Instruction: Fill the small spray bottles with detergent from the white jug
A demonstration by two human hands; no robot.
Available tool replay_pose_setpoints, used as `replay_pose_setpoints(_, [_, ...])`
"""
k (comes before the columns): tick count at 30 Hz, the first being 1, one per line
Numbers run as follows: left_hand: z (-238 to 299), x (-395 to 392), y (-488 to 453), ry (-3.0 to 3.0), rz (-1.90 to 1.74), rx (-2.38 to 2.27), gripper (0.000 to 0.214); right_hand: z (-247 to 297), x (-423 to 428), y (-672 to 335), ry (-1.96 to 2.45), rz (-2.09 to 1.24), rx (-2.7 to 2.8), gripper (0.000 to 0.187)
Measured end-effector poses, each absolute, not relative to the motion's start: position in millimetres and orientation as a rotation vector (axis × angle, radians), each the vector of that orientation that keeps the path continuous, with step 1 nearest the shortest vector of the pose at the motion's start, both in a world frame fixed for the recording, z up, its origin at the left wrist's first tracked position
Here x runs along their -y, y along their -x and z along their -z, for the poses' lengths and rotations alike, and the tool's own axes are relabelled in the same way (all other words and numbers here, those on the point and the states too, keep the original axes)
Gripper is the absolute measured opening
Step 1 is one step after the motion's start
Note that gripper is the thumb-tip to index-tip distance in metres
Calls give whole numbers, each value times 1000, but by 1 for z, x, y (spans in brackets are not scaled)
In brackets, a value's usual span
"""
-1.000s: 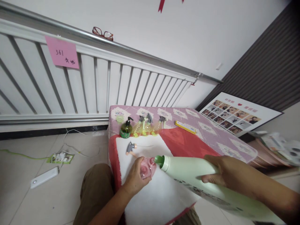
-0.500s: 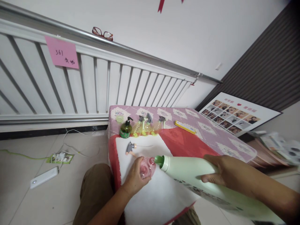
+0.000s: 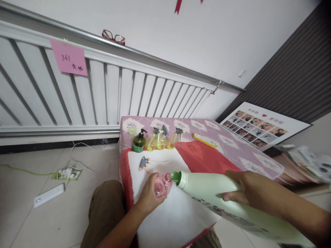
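A small clear pink bottle (image 3: 163, 185) is gripped in my left hand (image 3: 149, 194), tilted with its uncapped mouth toward the right. My right hand (image 3: 243, 189) holds a large pale green jug (image 3: 209, 186), lying nearly on its side. The jug's green spout meets the mouth of the pink bottle; whether liquid is flowing I cannot tell. Just beyond my left hand, a grey and orange spray trigger head (image 3: 144, 163) with a thin tube lies on the white cloth (image 3: 181, 213).
Several spray bottles (image 3: 173, 139) and a dark green pump bottle (image 3: 139, 142) stand along the back of the table. A yellow flat case (image 3: 204, 140) lies to their right. Behind is a white radiator (image 3: 111, 93); a power strip (image 3: 67, 173) with cables sits on the floor at left.
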State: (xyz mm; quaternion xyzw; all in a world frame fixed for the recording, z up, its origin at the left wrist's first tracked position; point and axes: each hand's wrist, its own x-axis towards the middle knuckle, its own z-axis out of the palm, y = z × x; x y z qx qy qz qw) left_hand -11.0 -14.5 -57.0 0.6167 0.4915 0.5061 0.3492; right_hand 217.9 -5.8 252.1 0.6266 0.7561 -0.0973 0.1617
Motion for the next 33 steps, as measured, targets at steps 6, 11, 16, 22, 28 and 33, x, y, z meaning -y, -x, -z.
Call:
replay_pose_setpoints(6, [60, 14, 10, -1596, -1314, -1281, 87, -250, 5, -222, -1787, 283, -2189, 31])
replay_pose_setpoints(11, [59, 14, 10, -1595, -1311, -1264, 86, -254, 7, -217, -1794, 308, -2173, 28])
replay_pose_setpoints(16, [58, 14, 11, -1603, -1313, -1265, 86, -255, 6, -215, -1765, 282, -2151, 31])
replay_pose_setpoints(22, [57, 14, 11, -1615, -1319, -1275, 85, -255, 7, -212, -1757, 315, -2148, 31])
replay_pose_setpoints(28, [55, 15, 12, -1604, -1298, -1278, 85, -257, 8, -209, -1785, 296, -2138, 28])
replay_pose_setpoints(33, [56, 14, 12, -1611, -1304, -1273, 85, -258, 8, -210, -1790, 303, -2121, 28])
